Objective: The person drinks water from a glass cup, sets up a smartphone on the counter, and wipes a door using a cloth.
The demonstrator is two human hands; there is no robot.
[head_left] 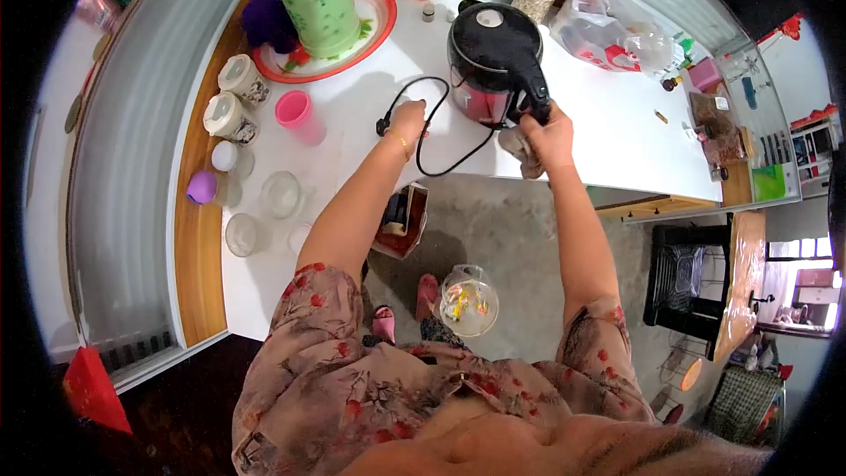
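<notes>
A black electric kettle [496,40] with a clear lower body stands over the white counter, its handle toward me. My right hand [551,138] is closed around the lower end of that handle. A crumpled greyish cloth [523,152] hangs under the same hand, apparently held along with it. My left hand [408,125] is closed on the black power cord [426,167], close to its plug [382,127]. Between my hands the cord droops in a loop past the counter's front edge. Whether the kettle's base touches the counter is hard to tell.
Left on the counter [366,70] are a pink cup [300,116], lidded jars [231,117] and glasses [242,234]. Behind them, a green thermos [319,9] stands on a red-rimmed tray [386,25]. Plastic bags [608,26] lie right. A clear bin [469,300] sits on the floor.
</notes>
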